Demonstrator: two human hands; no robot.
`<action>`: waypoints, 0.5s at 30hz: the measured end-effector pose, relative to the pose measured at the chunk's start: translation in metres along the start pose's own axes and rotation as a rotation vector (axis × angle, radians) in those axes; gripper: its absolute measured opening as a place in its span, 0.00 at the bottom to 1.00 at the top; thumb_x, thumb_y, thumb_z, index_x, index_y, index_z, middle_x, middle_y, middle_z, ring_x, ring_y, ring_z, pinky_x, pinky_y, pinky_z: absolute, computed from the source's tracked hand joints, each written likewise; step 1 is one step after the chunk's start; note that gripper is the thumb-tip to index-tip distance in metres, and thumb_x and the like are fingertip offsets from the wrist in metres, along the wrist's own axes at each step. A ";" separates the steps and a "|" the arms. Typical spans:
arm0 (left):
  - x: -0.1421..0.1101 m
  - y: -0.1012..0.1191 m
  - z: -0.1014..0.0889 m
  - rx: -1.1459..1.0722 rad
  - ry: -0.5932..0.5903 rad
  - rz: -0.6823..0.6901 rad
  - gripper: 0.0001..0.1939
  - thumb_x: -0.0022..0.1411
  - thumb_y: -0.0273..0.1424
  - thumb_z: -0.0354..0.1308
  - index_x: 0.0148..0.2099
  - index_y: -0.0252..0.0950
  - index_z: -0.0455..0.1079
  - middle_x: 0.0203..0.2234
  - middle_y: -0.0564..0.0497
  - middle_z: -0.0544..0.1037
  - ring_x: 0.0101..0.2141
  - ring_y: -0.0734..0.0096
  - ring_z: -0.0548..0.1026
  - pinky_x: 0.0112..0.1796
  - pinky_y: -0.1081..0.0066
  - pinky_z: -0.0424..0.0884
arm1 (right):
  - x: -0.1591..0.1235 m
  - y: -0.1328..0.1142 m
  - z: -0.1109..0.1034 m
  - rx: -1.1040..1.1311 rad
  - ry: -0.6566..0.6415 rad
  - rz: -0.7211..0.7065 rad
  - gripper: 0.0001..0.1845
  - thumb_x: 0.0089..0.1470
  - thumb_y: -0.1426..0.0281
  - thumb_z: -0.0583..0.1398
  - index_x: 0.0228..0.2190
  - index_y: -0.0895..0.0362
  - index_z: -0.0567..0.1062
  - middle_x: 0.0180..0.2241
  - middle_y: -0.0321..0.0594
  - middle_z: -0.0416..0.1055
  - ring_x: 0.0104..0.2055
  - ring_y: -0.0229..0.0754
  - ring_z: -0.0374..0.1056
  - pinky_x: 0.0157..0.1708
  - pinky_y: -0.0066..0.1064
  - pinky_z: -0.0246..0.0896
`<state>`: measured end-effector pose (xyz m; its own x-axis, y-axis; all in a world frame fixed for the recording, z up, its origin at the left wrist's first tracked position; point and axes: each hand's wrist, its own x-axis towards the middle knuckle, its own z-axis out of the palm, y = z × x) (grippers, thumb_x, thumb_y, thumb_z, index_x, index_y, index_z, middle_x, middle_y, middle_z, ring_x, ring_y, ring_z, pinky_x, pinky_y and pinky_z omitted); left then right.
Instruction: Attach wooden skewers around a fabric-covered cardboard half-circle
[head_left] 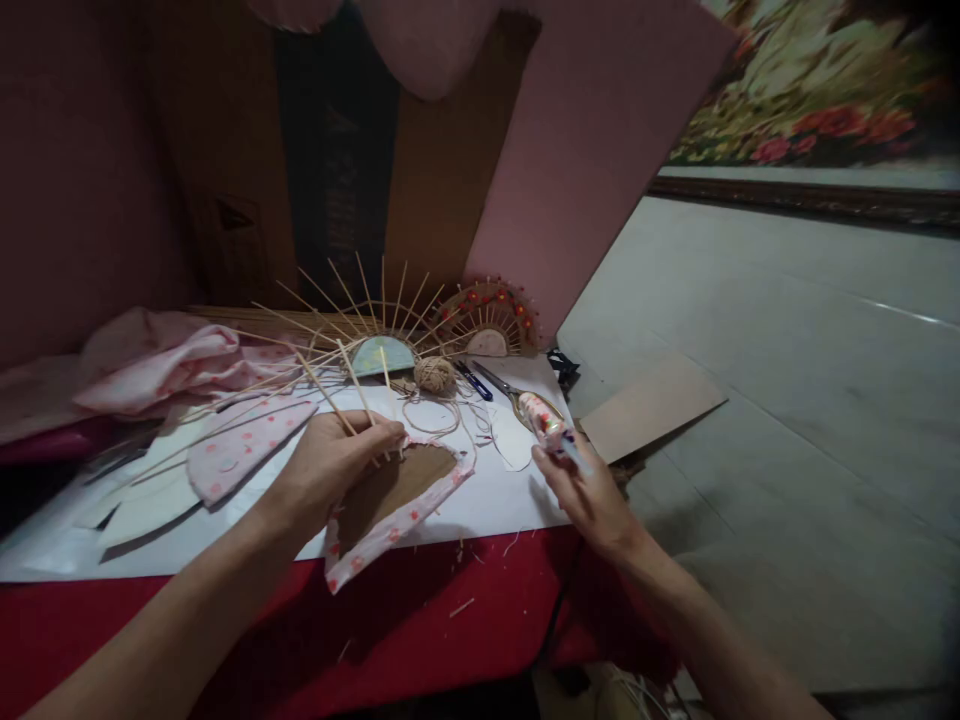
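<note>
My left hand (330,465) is closed, pinching thin wooden sticks (352,385) against a brown cardboard half-disc (394,485) edged with pink spotted fabric. The half-disc lies on a white sheet (487,490) over a red cloth. My right hand (585,485) is closed around a small tube with a patterned wrap (546,420), held just right of the half-disc.
Behind lie a ball of twine (433,374), scissors (506,388), a blue pen (474,381), a stick fan with a pale centre (379,350) and a beaded fan (487,320). Pink fabric (165,360) lies left, another fabric-covered piece (240,450) nearby, cardboard (652,405) right.
</note>
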<state>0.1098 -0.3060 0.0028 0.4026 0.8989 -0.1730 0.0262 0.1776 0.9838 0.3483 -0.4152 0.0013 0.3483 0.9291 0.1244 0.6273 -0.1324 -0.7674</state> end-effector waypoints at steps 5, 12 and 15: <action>0.001 -0.002 -0.001 0.001 0.006 -0.003 0.10 0.49 0.34 0.61 0.23 0.33 0.69 0.14 0.55 0.70 0.16 0.79 0.65 0.18 0.79 0.56 | 0.006 0.038 0.016 -0.710 -0.025 -0.045 0.14 0.57 0.67 0.48 0.42 0.59 0.65 0.39 0.48 0.66 0.38 0.48 0.66 0.34 0.35 0.55; -0.001 -0.001 0.002 -0.001 -0.018 -0.009 0.10 0.49 0.35 0.61 0.23 0.33 0.69 0.14 0.56 0.69 0.16 0.80 0.64 0.18 0.79 0.55 | 0.003 0.022 0.009 -0.788 -0.033 -0.153 0.18 0.56 0.61 0.52 0.42 0.61 0.70 0.40 0.53 0.66 0.42 0.53 0.65 0.39 0.42 0.57; -0.001 -0.002 0.003 -0.020 -0.067 -0.005 0.11 0.50 0.35 0.61 0.24 0.32 0.69 0.14 0.56 0.69 0.16 0.79 0.64 0.18 0.78 0.56 | -0.004 -0.005 0.014 -0.299 0.001 -0.280 0.20 0.58 0.62 0.52 0.48 0.58 0.66 0.45 0.49 0.66 0.46 0.48 0.63 0.45 0.39 0.57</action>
<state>0.1122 -0.3085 0.0011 0.4625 0.8695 -0.1735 0.0100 0.1905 0.9816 0.3336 -0.4131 -0.0041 0.1356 0.9432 0.3033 0.8727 0.0312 -0.4872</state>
